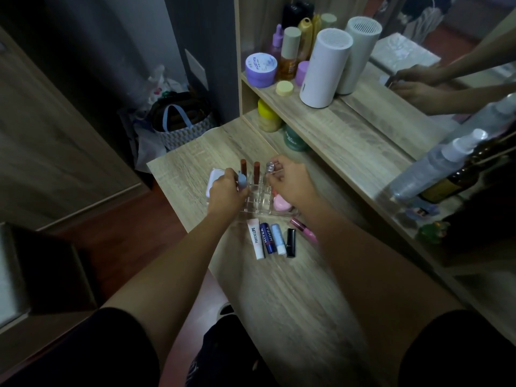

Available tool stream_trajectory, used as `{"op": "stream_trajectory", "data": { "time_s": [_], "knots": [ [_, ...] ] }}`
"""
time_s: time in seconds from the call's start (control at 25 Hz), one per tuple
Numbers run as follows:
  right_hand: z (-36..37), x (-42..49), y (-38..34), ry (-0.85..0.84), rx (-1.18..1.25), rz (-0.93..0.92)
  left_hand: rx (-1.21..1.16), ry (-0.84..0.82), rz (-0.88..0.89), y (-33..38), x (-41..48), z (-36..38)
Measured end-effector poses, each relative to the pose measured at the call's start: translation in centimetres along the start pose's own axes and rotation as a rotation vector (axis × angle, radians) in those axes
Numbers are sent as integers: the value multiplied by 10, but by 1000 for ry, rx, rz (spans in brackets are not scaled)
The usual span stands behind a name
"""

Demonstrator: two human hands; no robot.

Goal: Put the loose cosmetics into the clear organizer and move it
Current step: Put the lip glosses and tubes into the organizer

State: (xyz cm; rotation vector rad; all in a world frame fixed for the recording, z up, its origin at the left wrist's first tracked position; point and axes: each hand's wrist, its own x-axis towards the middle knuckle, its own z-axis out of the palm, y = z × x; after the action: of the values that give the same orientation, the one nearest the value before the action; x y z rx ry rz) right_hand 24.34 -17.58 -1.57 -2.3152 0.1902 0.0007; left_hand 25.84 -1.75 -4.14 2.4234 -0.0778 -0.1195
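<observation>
OK, I see left hand (pixel 226 192) pinching a grey-capped tube (pixel 242 180) and right hand (pixel 290 180) gripping a silver-capped tube (pixel 270 166) over the clear organizer (pixel 258 203) mid-desk; probably light, rigid, slick acrylic, so I'd lift it by the base edges

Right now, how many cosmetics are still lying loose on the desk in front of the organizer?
5, in a row, left to right: white tube, dark blue stick, light blue stick, black lipstick, pink gloss partly under the right arm. More may be hidden.

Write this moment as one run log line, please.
left hand: lowering grey-blue tube into clear organizer | right hand: holding silver-capped item over it | five tubes loose on table
</observation>
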Motion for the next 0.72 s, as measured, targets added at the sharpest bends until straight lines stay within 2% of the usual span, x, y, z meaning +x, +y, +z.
{"op": "stream_trajectory", "data": {
  "time_s": [0.12,0.24,0.36,0.44,0.56,0.64,0.72],
  "knots": [
    [-2,-1,0,-13,-1,12,17,-12,1,1,0,-2],
    [-8,-4,-2,-36,8,37,-64,-18,-27,5,-5,-7],
    [-19,-18,-1,13,-2,34,-204,111,-62,0,-24,-10],
    [-18,-32,4,76,-5,34,-191,169,-31,-11,-42,-5],
    [-10,-72,23,112,-112,89,-140,-4,30,-23,-76,12],
    [1,-94,42,34,-268,154,-99,-146,48,-30,-93,23],
    [13,-111,59,-36,-432,199,-100,-197,7,-32,-105,30]
  ]
}}
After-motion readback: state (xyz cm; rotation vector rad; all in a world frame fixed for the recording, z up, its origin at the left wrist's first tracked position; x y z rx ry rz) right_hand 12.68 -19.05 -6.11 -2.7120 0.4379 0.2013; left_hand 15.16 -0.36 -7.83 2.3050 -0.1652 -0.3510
